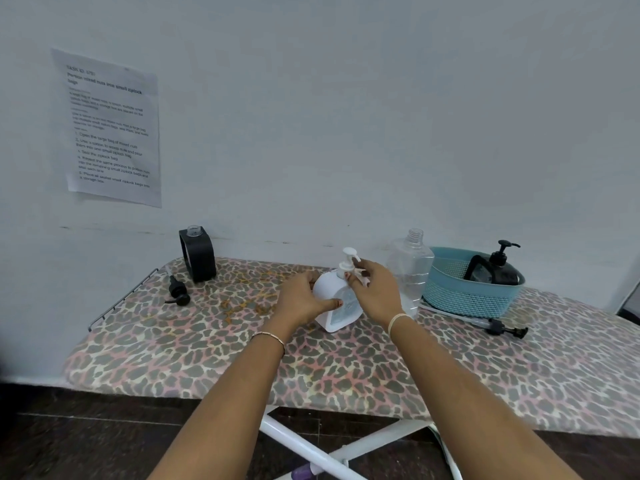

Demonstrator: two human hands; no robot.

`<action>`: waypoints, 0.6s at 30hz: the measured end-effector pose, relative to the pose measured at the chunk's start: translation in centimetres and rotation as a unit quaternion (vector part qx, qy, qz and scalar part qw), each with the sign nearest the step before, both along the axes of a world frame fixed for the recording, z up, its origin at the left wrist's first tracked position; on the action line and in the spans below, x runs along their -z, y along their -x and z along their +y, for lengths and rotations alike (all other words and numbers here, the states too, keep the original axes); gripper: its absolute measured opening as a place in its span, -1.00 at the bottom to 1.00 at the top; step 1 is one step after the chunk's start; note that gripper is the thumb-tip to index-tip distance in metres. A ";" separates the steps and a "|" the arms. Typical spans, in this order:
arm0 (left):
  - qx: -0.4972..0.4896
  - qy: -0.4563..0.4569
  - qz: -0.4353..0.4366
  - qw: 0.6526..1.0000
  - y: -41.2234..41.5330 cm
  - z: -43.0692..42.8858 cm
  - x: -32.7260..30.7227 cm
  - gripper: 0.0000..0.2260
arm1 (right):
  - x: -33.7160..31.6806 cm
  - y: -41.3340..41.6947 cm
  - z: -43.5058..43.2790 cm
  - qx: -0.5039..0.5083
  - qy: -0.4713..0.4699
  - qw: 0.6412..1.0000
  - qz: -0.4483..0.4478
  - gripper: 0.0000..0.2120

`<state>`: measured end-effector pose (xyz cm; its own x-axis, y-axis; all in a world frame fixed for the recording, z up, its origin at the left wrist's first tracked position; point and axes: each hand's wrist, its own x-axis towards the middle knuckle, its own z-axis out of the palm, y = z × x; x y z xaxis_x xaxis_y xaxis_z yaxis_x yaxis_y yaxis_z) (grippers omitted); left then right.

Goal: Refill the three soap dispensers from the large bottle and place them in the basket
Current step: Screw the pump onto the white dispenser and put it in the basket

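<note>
In the head view, your left hand point(303, 299) wraps the body of the white dispenser point(334, 308). It stands nearly upright on the ironing board point(346, 362), straight ahead of you. Your right hand point(375, 291) pinches its pump point(348, 259) at the neck. The basket point(460, 297) lies to your right, past the clear bottle point(410, 271), so the right hand is nearer.

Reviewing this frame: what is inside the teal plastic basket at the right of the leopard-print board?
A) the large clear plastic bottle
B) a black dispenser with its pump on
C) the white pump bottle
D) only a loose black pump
B: a black dispenser with its pump on sits inside the teal plastic basket. The white pump bottle is outside it, held by the left hand and right hand, and the large clear plastic bottle stands beside the basket.
</note>
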<state>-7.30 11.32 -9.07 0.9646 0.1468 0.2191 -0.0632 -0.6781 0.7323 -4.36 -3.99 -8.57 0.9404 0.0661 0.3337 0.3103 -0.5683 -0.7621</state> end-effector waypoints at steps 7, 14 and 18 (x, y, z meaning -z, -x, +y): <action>-0.018 0.105 -0.015 0.994 3.6 -3.0 -0.3 -0.47 | 1.8 2.8 -3.4 0.102 -0.138 0.983 -0.063 -0.79; 0.007 0.156 -0.009 0.988 6.0 -9.5 -1.7 -0.41 | 2.3 4.6 -8.2 0.173 -0.210 0.954 -0.123 -0.91; 0.019 0.132 -0.019 0.991 5.7 -13.7 -2.4 -0.46 | 2.4 4.7 -11.9 0.209 -0.246 0.938 -0.127 -0.92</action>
